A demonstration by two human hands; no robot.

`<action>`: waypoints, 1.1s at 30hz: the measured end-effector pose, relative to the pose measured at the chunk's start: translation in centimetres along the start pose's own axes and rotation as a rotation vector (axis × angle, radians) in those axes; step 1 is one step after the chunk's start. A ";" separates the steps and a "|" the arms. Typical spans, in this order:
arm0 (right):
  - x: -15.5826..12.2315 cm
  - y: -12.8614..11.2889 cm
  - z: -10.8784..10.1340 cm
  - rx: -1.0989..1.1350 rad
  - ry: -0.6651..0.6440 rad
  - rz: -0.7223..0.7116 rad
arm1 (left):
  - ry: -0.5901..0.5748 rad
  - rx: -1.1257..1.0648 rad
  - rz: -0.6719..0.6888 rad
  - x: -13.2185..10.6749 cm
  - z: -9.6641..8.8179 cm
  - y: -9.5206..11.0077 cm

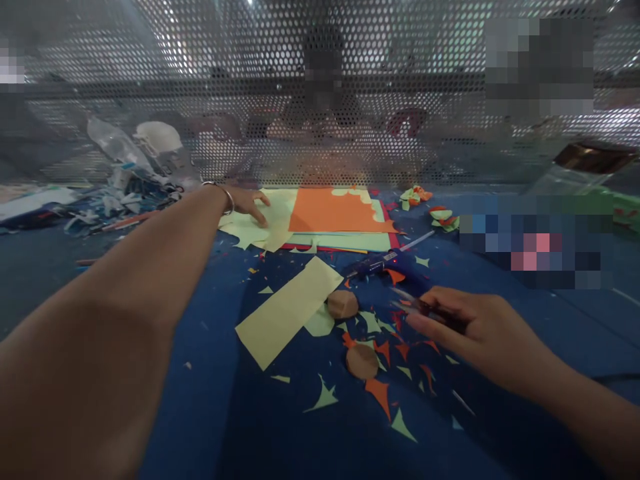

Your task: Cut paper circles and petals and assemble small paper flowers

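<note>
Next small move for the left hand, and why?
Probably pinch and lift the pale sheet with the left hand: that hand is spread over it, the sheet's near edge is ragged, and the right hand holds scissors well apart from it.

A person's left hand (250, 202) spreads its fingers over pale yellow paper (277, 228) beside a ragged-edged orange sheet (325, 212); the right hand (467, 319) grips scissors (407, 301), their blades blurred, above paper scraps (325, 397) strewn across a blue table (200, 407); a pale strip (287, 313) lies slantwise near two brown discs (363, 361) and a blue glue gun (375, 264); behind stands a perforated screen (240, 60), a clear bottle (117, 143) leaning at left.
</note>
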State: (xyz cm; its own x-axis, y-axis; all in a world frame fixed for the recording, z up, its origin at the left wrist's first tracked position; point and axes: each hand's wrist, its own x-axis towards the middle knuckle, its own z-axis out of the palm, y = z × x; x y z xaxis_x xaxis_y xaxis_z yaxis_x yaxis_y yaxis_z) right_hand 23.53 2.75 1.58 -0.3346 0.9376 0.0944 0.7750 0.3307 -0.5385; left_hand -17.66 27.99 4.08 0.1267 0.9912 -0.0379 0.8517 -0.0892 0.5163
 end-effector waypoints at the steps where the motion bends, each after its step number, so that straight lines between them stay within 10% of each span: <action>1: 0.0 0.0 0.0 -0.016 -0.026 -0.004 | -0.038 0.049 -0.012 -0.1 0.0 -0.1; 13: -0.1 -0.3 1.0 -0.149 -0.240 -0.016 | -0.098 0.412 0.039 -2.4 0.7 3.9; 17: -0.1 -0.3 1.1 -0.260 -0.251 -0.032 | -0.049 0.384 0.245 -8.0 2.6 9.2; 23: -0.8 0.2 1.5 -0.475 -0.163 -0.101 | -0.328 0.259 0.743 -20.0 8.1 15.8; 33: -1.2 -0.5 1.2 -0.543 -0.178 -0.080 | -0.446 0.225 0.721 -21.8 11.5 15.5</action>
State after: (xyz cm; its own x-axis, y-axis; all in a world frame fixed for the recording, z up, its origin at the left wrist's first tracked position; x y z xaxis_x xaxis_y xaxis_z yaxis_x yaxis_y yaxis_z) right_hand 22.92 1.37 0.71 -0.4516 0.8908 -0.0503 0.8922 0.4510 -0.0237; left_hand -1.34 3.83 3.09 0.8197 0.5595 -0.1229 0.5617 -0.7430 0.3639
